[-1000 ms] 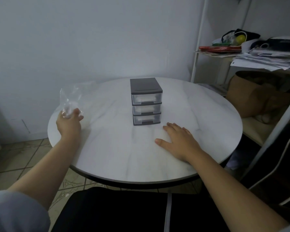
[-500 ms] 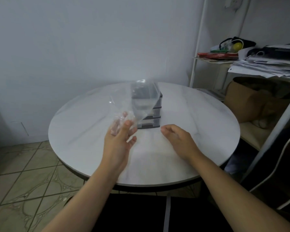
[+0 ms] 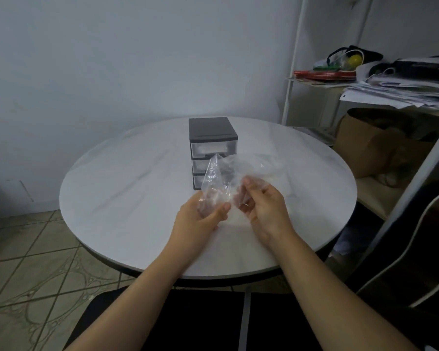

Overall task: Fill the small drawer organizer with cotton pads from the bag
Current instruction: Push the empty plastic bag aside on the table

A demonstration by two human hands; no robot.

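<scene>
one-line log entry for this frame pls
left hand: grips bag | right hand: grips bag | organizer: on table, top drawer closed | pads: none out

The drawer organizer stands alone mid-way across the table, with bare top open on its left and right. The bag hangs before its lower drawers, covering them. A cluttered shelf crowds the far right.

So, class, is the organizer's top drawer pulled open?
No, the top drawer of the drawer organizer sits closed, flush with its frame.
</scene>
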